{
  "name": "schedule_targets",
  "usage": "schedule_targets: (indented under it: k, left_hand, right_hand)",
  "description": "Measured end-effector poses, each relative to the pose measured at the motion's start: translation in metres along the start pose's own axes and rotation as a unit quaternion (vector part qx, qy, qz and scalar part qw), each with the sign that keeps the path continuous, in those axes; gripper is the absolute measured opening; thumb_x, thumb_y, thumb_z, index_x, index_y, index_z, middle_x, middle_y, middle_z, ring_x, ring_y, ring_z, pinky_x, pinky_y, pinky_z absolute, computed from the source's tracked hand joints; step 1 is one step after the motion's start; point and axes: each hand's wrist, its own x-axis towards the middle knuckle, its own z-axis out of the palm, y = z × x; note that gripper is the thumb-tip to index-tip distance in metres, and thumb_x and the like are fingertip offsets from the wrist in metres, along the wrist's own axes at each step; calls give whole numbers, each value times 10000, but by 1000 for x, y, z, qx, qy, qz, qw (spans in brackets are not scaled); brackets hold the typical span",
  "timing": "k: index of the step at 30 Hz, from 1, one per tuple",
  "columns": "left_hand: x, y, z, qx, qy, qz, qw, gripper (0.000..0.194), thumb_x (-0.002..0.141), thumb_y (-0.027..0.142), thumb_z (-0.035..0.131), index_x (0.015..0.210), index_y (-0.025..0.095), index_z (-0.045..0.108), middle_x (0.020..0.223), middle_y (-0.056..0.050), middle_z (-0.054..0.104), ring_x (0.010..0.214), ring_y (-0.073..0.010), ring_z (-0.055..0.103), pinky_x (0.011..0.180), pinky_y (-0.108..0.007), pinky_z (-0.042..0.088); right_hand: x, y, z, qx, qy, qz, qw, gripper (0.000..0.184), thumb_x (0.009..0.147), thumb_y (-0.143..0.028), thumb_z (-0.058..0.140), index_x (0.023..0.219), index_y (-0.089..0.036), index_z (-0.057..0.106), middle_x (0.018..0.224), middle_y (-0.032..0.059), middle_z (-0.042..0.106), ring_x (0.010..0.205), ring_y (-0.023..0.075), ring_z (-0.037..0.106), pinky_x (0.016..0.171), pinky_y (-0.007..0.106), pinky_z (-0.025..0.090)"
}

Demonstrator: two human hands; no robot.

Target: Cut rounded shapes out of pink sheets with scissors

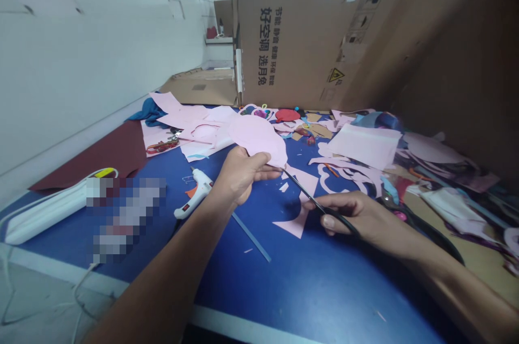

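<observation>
My left hand (243, 171) pinches the lower edge of a rounded piece of pink paper (259, 138), thumb on top, holding it above the table. In my right hand (344, 214) is a pair of dark scissors (306, 193), their blades pointing up and left. The blade tips meet the paper's lower right edge near my left fingertips. Most of the scissor handle is hidden by my fingers. Under the blades a curved pink paper offcut (298, 222) lies on the blue tabletop (308, 284).
A white glue gun (194, 192) lies left of my left forearm, near a blurred-out power strip (130, 219). Pink sheets (194, 122) are at the back left, mixed paper scraps (360, 146) at the right. A large cardboard box (308, 30) stands behind. Larger black-handled scissors (421, 225) lie beyond my right wrist.
</observation>
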Motion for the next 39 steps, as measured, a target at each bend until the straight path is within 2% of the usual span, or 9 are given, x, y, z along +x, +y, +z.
schedule_targets:
  k: [3, 8, 15, 18, 21, 23, 33, 39]
  left_hand:
    - [1, 0, 0, 0, -1, 0, 1000, 103, 823, 46, 632, 916, 61, 673, 752, -160, 740, 670, -213, 742, 602, -268, 606]
    - [1, 0, -1, 1, -3, -3, 1000, 123, 816, 55, 639, 931, 56, 682, 738, -155, 737, 690, -220, 746, 617, -278, 611]
    - [1, 1, 0, -2, 1, -7, 1000, 86, 832, 24, 631, 897, 56, 676, 750, -167, 735, 661, -211, 744, 601, -268, 610]
    - [1, 1, 0, -5, 7, -10, 1000, 58, 829, 28, 658, 871, 68, 656, 768, -169, 734, 665, -212, 745, 608, -271, 616]
    - [1, 1, 0, -7, 5, -12, 1000, 78, 826, 39, 688, 880, 77, 646, 762, -159, 729, 672, -216, 748, 627, -279, 623]
    - [1, 1, 0, -10, 2, -12, 1000, 86, 826, 36, 689, 891, 77, 649, 750, -153, 727, 670, -219, 750, 631, -283, 624]
    - [0, 2, -1, -6, -4, -9, 1000, 95, 817, 40, 676, 911, 56, 674, 786, -174, 745, 697, -228, 757, 650, -297, 617]
    - [0, 1, -1, -7, 5, -10, 1000, 104, 818, 42, 663, 921, 60, 669, 788, -167, 746, 693, -221, 751, 647, -296, 616]
  right_hand:
    - [0, 0, 0, 3, -2, 4, 1000, 518, 888, -584, 758, 1281, -247, 786, 744, 2, 593, 632, 127, 392, 568, 262, 324]
    - [0, -1, 0, 0, 3, 9, 1000, 528, 882, -585, 763, 1277, -236, 788, 800, 21, 631, 632, 125, 379, 559, 266, 324]
    - [1, 0, 1, -9, 8, 5, 1000, 519, 871, -586, 772, 1269, -254, 793, 715, -12, 595, 602, 118, 370, 541, 256, 304]
    - [1, 1, 1, -22, 20, -4, 1000, 518, 853, -585, 790, 1260, -265, 800, 712, -5, 645, 611, 135, 445, 542, 255, 355]
    - [1, 2, 1, -32, 34, -15, 999, 508, 841, -579, 804, 1245, -272, 810, 794, 23, 722, 689, 174, 548, 583, 269, 431]
    - [0, 1, 2, -33, 36, -18, 999, 498, 842, -577, 804, 1239, -276, 813, 832, 30, 741, 713, 183, 569, 596, 273, 444]
    - [-1, -6, 3, -11, 11, -1, 1000, 515, 879, -590, 764, 1270, -257, 795, 708, -10, 611, 609, 126, 388, 558, 265, 312]
    - [-1, -5, 2, -22, 34, -4, 999, 520, 827, -595, 809, 1224, -258, 824, 805, 36, 724, 677, 180, 523, 596, 295, 396]
